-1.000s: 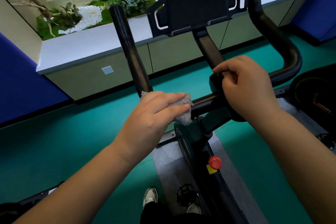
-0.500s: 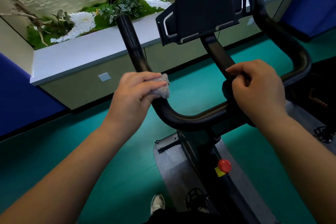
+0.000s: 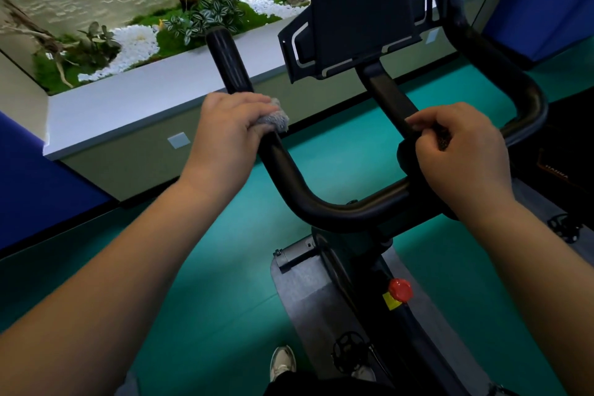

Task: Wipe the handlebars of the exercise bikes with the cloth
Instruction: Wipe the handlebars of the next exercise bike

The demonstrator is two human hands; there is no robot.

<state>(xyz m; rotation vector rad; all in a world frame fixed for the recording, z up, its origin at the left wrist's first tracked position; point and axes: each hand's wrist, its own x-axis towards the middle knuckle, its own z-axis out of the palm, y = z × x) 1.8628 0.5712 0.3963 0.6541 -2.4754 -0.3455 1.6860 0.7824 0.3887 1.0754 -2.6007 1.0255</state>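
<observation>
One grey cloth sat wrapped against the left bar of the single black handlebar, whose two arms ran up and away from the person. The left hand gripped the cloth around that bar; the right hand curled around the centre stem. One red knob showed below, above teal floor. Beyond stood a white counter with plants.
</observation>
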